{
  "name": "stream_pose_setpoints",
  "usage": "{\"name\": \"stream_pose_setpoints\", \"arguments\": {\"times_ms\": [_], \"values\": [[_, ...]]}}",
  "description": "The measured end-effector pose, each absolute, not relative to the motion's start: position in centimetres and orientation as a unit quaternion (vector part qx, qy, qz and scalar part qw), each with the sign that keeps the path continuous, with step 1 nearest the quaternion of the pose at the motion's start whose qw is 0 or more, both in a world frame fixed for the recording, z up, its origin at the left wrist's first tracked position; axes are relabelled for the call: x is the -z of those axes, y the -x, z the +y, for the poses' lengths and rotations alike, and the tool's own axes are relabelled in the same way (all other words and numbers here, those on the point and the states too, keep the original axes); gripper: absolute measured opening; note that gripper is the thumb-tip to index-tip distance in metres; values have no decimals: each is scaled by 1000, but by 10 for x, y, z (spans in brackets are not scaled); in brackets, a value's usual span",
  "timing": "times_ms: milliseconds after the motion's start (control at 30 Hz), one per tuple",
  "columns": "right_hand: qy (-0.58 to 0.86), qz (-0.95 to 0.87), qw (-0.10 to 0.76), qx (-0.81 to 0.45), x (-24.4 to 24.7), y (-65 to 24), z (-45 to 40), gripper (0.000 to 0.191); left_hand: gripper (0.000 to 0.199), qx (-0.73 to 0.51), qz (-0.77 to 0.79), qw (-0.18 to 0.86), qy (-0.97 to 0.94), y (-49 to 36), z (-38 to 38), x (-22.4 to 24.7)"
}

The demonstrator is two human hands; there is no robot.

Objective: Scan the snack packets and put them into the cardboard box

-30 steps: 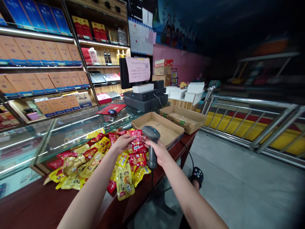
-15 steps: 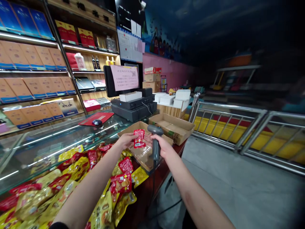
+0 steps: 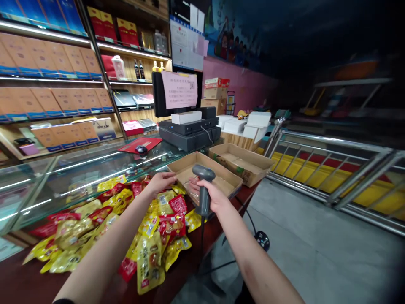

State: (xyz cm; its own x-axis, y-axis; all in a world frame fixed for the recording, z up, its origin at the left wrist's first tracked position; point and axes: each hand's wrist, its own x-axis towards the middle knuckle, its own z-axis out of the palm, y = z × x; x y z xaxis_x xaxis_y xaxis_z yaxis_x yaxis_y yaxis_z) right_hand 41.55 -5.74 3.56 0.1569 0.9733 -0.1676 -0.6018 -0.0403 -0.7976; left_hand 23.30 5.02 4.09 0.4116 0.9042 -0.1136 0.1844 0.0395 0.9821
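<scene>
My right hand (image 3: 215, 195) grips the handle of a dark grey barcode scanner (image 3: 204, 199), held upright with its head on top and its cable hanging down. Some of that hand's fingers stretch out to the left past the handle. My left hand (image 3: 160, 182) is at the left edge of a shallow cardboard box (image 3: 229, 188), fingers extended and no packet visible in them; whether they touch the box I cannot tell. Below and left of it, red and yellow snack packets (image 3: 172, 226) lie heaped on the counter, partly hidden by my left forearm.
A second cardboard box (image 3: 249, 179) stands behind the first. Beyond the glass counter (image 3: 82, 169) are a mouse (image 3: 141, 149) on a red mat and a monitor with a pink sheet (image 3: 179, 90). A metal railing (image 3: 332, 145) runs along the right, over grey floor.
The red packet that my left hand held up is gone from it, and the hand has moved slightly left relative to the box. The scanner stays in my right hand. The view has shifted.
</scene>
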Motion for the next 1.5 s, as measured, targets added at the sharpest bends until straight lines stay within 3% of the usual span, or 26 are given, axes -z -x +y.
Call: {"name": "stream_pose_setpoints", "arguments": {"times_ms": [133, 333, 600, 733, 867, 1000, 1133, 1267, 1367, 1500], "values": [[399, -269, 621, -619, -31, -357, -75, 20, 55, -328, 450, 521, -647, -162, 17, -40], [460, -348, 582, -573, -7, -296, -99, 27, 33, -285, 510, 280, -762, -103, -23, -27], [579, -410, 513, -482, 13, -277, -101, 21, 53, -112, 457, 92, -877, -102, -29, -17], [545, -401, 531, -510, 24, -274, -94, 16, 42, -73, 475, 11, -877, -112, -35, -17], [513, -383, 562, -523, 27, -276, -92, 23, 28, -119, 467, -25, -876, -115, -37, -22], [505, -368, 591, -510, 10, -286, -100, 27, 22, -232, 466, 91, -849, -116, -27, -24], [497, -382, 622, -469, -16, -296, -117, 29, 45, -404, 449, 333, -724, -135, -10, -14], [499, -384, 625, -461, -26, -301, -133, 19, 54, -426, 377, 576, -588, -168, 2, -3], [541, -409, 590, -437, -22, -307, -142, 14, 53, -429, 345, 652, -522, -188, 6, -2], [583, -430, 565, -394, -18, -315, -146, 14, 54, -432, 304, 672, -519, -200, 13, -1]]}}
